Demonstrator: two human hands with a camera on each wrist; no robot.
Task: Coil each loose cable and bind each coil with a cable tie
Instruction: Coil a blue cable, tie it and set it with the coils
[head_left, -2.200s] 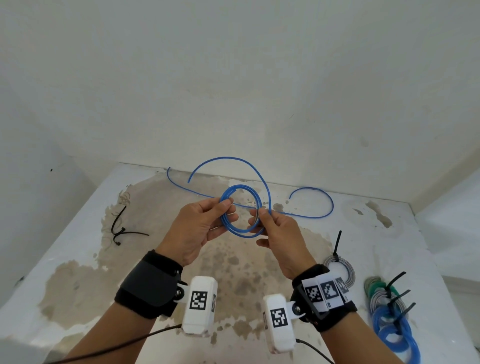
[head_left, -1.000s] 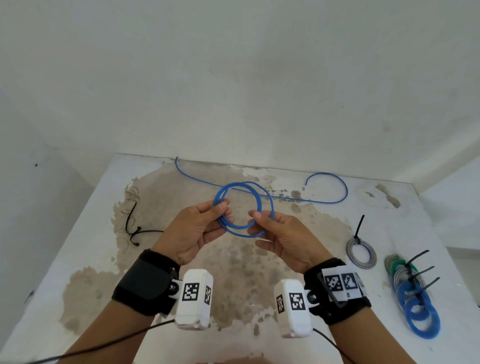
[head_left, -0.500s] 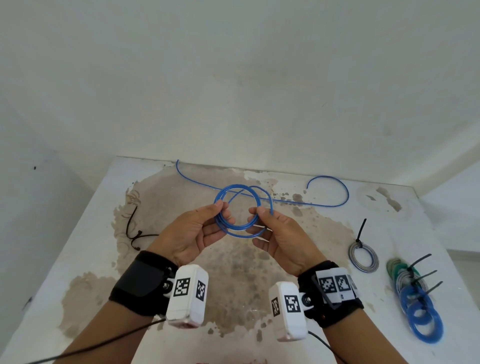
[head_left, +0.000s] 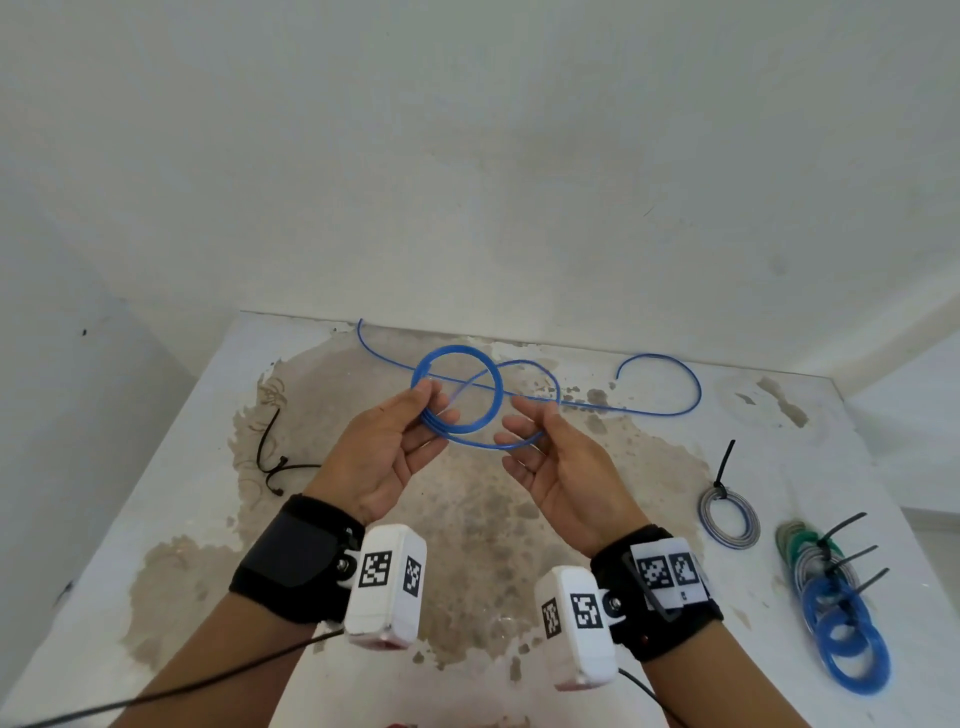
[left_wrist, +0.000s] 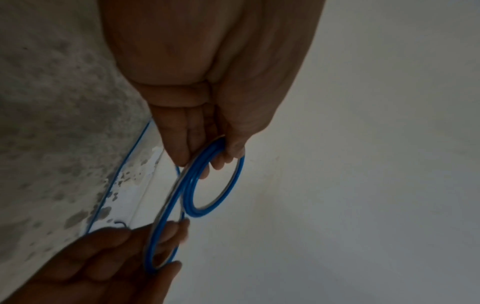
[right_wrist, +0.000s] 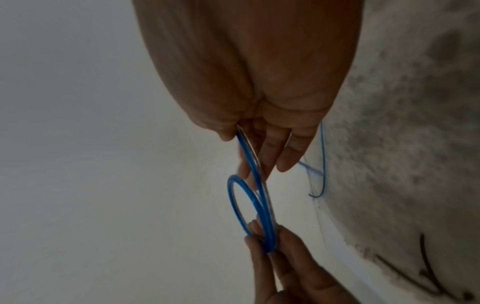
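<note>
My left hand (head_left: 434, 410) pinches a small coil of the blue cable (head_left: 457, 358) between thumb and fingers, above the middle of the stained white table (head_left: 171, 467). A wider loop of the same cable runs out to my right hand (head_left: 519, 423), which holds it between thumb and curled fingers, palm up. The loose tail (head_left: 660, 413) trails across the far right of the table and ends in a curl. In the left wrist view my left hand (left_wrist: 221, 152) grips the coil (left_wrist: 192, 211). In the right wrist view my right hand (right_wrist: 246, 148) holds the loop (right_wrist: 259, 197).
Loose black cable ties (head_left: 270, 457) lie at the left of the table. On the right lies a grey coil (head_left: 727, 514) bound with a black tie, and nearer the edge a stack of bound green, grey and blue coils (head_left: 841, 613). White walls close in behind and at both sides.
My right hand has moved away from the coil to the right, and a new wider loop now stands out from it. The left hand keeps its pinch on the coil.
</note>
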